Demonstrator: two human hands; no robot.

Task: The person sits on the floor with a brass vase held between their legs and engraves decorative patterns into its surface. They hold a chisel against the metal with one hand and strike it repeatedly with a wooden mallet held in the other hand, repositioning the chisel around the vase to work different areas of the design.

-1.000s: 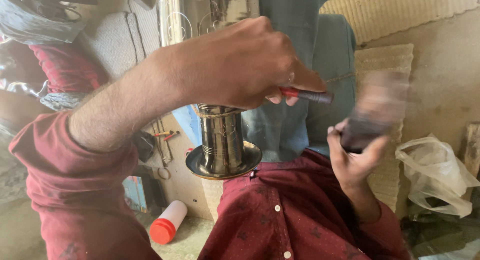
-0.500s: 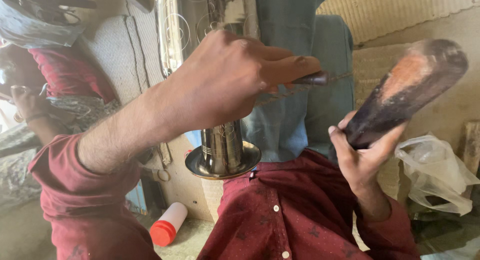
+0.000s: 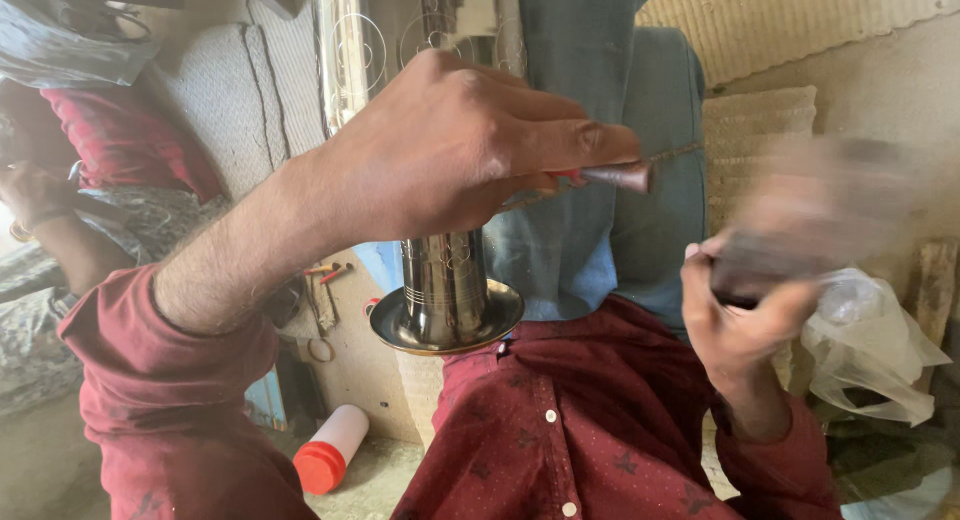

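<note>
Against the dark red shirt front, the flared foot of a tall polished metal vessel [image 3: 446,310] rests on the chest edge. Left hand [image 3: 455,150] fingers closed around a thin metal tool with a reddish handle [image 3: 615,175], tip against the vessel side. Right hand [image 3: 745,315] gripping a dark blurred mallet-like block [image 3: 810,230], clear air between. Behind: white cylinder with red cap [image 3: 330,450] on floor, crumpled clear plastic bag [image 3: 870,345] right.

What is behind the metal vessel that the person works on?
Behind the vessel hangs blue cloth, above the red shirt. The left hand, holding a thin tool, covers the vessel's middle, so what lies behind there cannot be seen.
</note>
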